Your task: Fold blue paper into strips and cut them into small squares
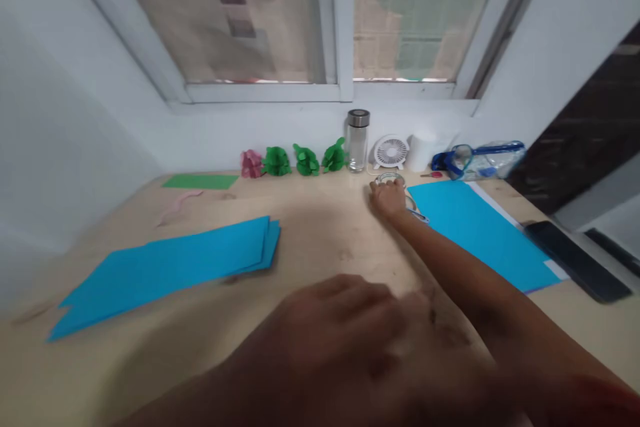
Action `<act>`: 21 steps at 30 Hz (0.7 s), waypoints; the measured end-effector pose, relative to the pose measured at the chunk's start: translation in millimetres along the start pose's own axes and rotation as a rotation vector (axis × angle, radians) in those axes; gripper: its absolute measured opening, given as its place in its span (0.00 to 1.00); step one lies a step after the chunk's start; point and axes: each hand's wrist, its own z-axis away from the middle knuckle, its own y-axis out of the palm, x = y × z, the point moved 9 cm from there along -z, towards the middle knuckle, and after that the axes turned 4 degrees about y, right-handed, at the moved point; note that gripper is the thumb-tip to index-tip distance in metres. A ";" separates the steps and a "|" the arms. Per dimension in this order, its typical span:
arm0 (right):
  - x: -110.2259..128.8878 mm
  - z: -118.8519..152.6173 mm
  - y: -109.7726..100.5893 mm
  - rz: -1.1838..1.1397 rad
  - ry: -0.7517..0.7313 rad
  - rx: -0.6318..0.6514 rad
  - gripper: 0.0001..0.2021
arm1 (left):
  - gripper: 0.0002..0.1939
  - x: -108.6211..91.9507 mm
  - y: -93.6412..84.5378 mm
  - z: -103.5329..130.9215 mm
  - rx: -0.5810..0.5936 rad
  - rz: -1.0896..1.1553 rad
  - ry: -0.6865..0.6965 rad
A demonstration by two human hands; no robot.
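My right hand (389, 199) reaches to the back of the table with its fingers curled down. Just beyond its fingers lies a clear ring that looks like a roll of tape (390, 177). Whatever the fingertips hold, if anything, is hidden. Beside the hand, to the right, are a second pale ring (411, 203) and a slim blue-and-silver tool (419, 216), too small to name. My left hand (340, 320) is close to the camera above the near table, smeared by motion with its fingers bent. Blue paper strips (170, 267) lie stacked to its left.
Along the wall stand a pink paper shape (251, 164), several green ones, a glass bottle (357, 143) and a white fan (391, 152). At right lie a blue sheet (480, 233), a black phone (577, 260) and a clear blue-edged pouch (493, 161). Green paper (200, 181) lies back left.
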 end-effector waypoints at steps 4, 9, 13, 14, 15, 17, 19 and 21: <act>-47.0 39.2 -11.0 -0.033 0.037 -0.023 0.17 | 0.25 42.3 49.1 25.3 -0.027 0.178 -0.075; -146.5 114.4 13.9 -0.053 0.155 0.095 0.21 | 0.23 51.2 128.7 47.5 0.198 0.257 -0.176; -189.0 154.8 40.8 -0.078 0.167 0.207 0.28 | 0.22 30.8 141.1 27.0 0.322 0.360 -0.230; -191.8 160.2 44.2 -0.084 0.162 0.224 0.29 | 0.22 24.7 140.1 18.6 0.334 0.385 -0.241; -192.2 164.1 46.1 -0.090 0.156 0.236 0.29 | 0.22 17.9 137.5 9.6 0.334 0.424 -0.250; -187.4 168.4 46.1 -0.104 0.136 0.251 0.30 | 0.20 1.5 127.0 -8.9 0.299 0.580 -0.263; -179.0 170.3 43.3 -0.117 0.111 0.260 0.29 | 0.16 -19.4 111.1 -24.7 0.249 0.871 -0.284; -170.5 170.8 40.2 -0.125 0.088 0.263 0.26 | 0.17 -43.7 94.3 -33.3 0.237 1.200 -0.333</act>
